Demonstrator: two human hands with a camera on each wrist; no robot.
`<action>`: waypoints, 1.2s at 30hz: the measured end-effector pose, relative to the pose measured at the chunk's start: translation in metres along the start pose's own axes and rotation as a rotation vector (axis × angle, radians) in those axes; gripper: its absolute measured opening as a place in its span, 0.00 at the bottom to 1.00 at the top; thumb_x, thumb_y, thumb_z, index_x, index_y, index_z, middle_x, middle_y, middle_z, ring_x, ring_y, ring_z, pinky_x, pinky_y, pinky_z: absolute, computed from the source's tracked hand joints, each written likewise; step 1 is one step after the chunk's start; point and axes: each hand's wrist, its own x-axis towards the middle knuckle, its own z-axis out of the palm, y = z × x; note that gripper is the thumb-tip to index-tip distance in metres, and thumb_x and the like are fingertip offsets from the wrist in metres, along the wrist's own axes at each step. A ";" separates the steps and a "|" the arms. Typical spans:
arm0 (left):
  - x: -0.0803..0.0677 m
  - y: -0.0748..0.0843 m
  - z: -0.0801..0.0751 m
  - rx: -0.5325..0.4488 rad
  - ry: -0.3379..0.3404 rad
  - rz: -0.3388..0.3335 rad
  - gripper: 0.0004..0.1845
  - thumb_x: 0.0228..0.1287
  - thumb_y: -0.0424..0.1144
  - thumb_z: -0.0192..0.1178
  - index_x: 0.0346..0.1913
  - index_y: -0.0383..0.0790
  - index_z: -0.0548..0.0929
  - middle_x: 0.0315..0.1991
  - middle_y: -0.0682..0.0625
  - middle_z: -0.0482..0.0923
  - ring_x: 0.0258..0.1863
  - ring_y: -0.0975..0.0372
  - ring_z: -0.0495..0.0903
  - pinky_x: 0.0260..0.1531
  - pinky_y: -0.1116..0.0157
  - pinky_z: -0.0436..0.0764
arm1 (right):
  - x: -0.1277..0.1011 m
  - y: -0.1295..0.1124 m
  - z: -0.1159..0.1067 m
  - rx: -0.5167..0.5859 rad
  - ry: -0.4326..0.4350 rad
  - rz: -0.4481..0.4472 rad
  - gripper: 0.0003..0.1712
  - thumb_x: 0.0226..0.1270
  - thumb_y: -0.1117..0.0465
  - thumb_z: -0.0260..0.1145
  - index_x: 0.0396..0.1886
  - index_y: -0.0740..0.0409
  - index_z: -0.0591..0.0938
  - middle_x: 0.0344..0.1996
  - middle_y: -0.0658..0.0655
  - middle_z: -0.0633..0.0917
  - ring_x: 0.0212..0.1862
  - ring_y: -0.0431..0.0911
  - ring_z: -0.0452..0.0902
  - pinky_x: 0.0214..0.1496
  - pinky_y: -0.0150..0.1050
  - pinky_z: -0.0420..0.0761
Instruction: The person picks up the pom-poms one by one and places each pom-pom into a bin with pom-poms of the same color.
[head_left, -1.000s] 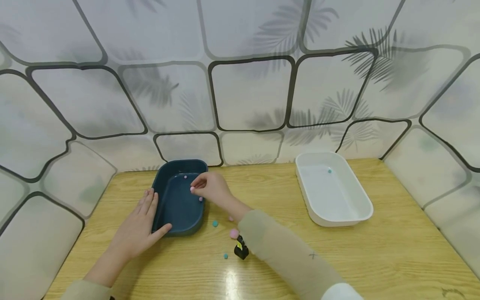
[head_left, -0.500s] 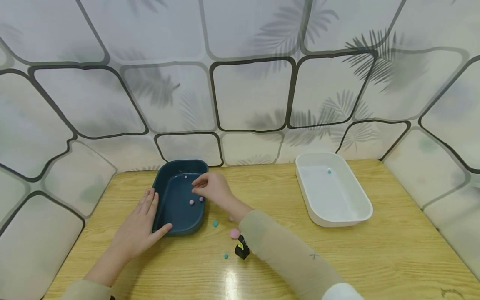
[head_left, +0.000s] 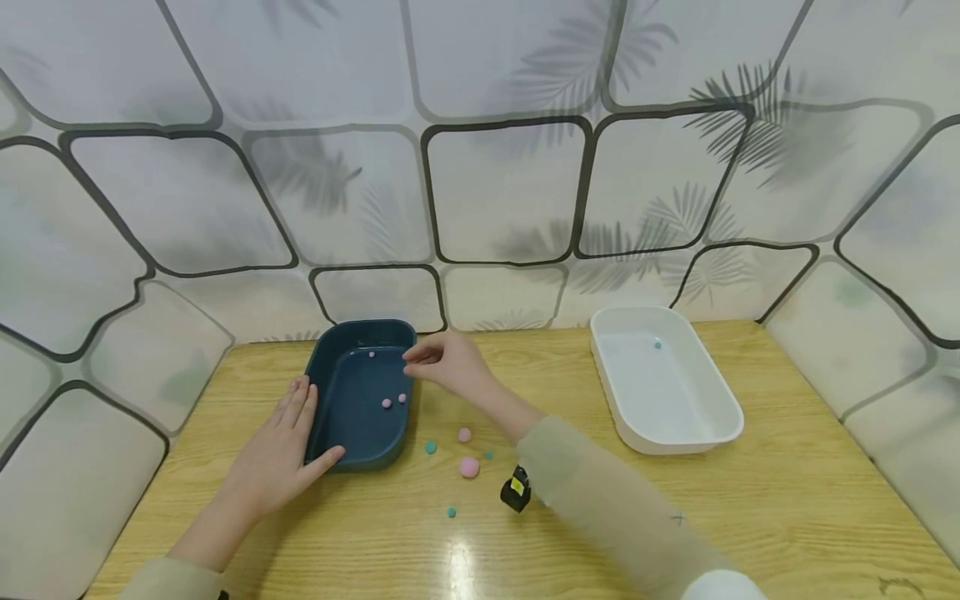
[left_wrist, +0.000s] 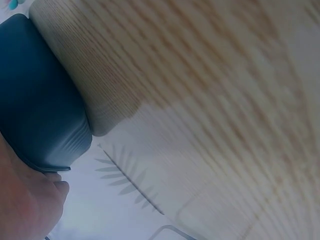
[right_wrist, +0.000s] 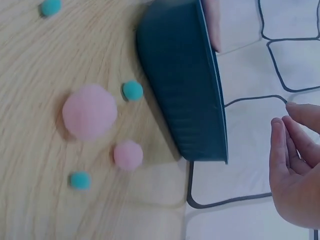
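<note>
Dark teal tray [head_left: 358, 400], rounded corners

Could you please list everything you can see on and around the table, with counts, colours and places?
blue tray: one, dark blue, left part of the table.
pink balls in the blue tray: three, small, pink, on its floor.
white tray: one, white, right part of the table.
teal ball in the white tray: one, near its far end.
pink balls on the table: two, one larger, one smaller, right of the blue tray.
teal balls on the table: three, small, near the pink ones.
table: one, light wood.
left hand: flat fingers resting against the blue tray's left side.
right hand: above the blue tray's right rim, holding nothing.
</note>
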 end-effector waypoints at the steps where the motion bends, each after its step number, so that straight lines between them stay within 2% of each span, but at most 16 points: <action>1: 0.000 0.000 0.000 0.002 0.002 0.001 0.58 0.73 0.66 0.59 0.83 0.22 0.50 0.85 0.27 0.44 0.85 0.35 0.49 0.79 0.36 0.62 | -0.002 0.000 -0.004 -0.008 0.002 -0.004 0.12 0.69 0.62 0.76 0.50 0.59 0.92 0.46 0.58 0.94 0.45 0.47 0.90 0.39 0.28 0.83; 7: 0.000 0.000 -0.001 0.019 0.005 0.011 0.57 0.73 0.66 0.60 0.82 0.22 0.52 0.85 0.27 0.46 0.84 0.35 0.50 0.79 0.36 0.62 | -0.013 0.008 -0.030 -0.005 0.028 -0.035 0.12 0.68 0.64 0.77 0.49 0.61 0.92 0.44 0.59 0.94 0.42 0.45 0.89 0.41 0.29 0.85; 16: 0.001 0.001 -0.003 0.060 -0.001 0.046 0.57 0.73 0.66 0.59 0.81 0.19 0.54 0.84 0.25 0.47 0.84 0.34 0.51 0.79 0.36 0.62 | -0.038 0.021 -0.069 0.008 0.039 0.037 0.12 0.70 0.60 0.76 0.50 0.57 0.92 0.45 0.57 0.93 0.42 0.41 0.86 0.43 0.32 0.84; 22: 0.002 0.002 -0.005 0.105 -0.002 0.069 0.57 0.73 0.68 0.58 0.80 0.18 0.56 0.83 0.24 0.49 0.83 0.33 0.53 0.79 0.37 0.64 | -0.061 0.037 -0.090 -0.017 0.073 0.048 0.11 0.71 0.62 0.74 0.49 0.60 0.92 0.45 0.59 0.93 0.41 0.41 0.86 0.44 0.35 0.85; 29: 0.001 0.000 -0.006 0.110 0.011 0.072 0.57 0.73 0.68 0.58 0.79 0.18 0.57 0.82 0.23 0.50 0.82 0.33 0.55 0.78 0.37 0.64 | -0.080 0.070 -0.099 -0.039 0.065 0.064 0.13 0.71 0.62 0.74 0.50 0.66 0.91 0.44 0.60 0.93 0.39 0.39 0.85 0.41 0.31 0.84; 36: 0.002 0.002 -0.006 0.110 0.001 0.069 0.57 0.73 0.67 0.59 0.80 0.18 0.57 0.82 0.24 0.50 0.82 0.33 0.55 0.77 0.37 0.66 | -0.096 0.100 -0.098 -0.059 0.049 0.089 0.12 0.71 0.62 0.74 0.49 0.66 0.91 0.43 0.60 0.93 0.39 0.40 0.85 0.41 0.29 0.84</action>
